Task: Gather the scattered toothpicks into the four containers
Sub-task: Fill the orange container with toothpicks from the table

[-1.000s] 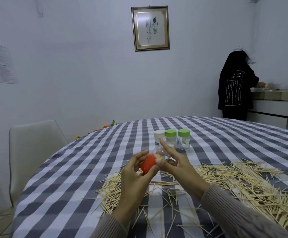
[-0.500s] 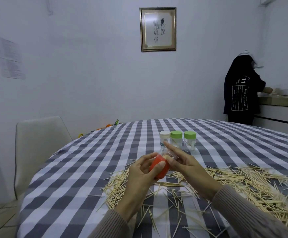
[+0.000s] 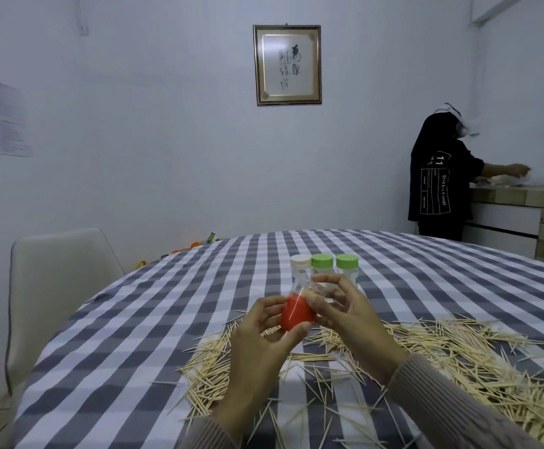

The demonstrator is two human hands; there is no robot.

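Observation:
Both hands hold one small clear container above the table, tilted with its red cap [image 3: 295,312] toward me. My left hand [image 3: 260,341] grips the red cap with thumb and fingers. My right hand [image 3: 345,312] curls round the clear body [image 3: 316,288]. Behind them stand three more clear containers in a row: one with a cream cap [image 3: 300,262] and two with green caps [image 3: 322,262] [image 3: 347,262]. Scattered toothpicks [image 3: 458,354] lie in a wide band across the checked tablecloth, under and to the right of my hands.
The round table [image 3: 134,319] has a grey and white checked cloth. A white chair [image 3: 56,286] stands at its left. A person in a black top [image 3: 439,176] works at a counter at the back right. Small coloured items [image 3: 210,238] lie at the table's far edge.
The container has turned more upright in my hands. My right fingers went from nearly straight to curled round the clear body. The camera has shifted slightly.

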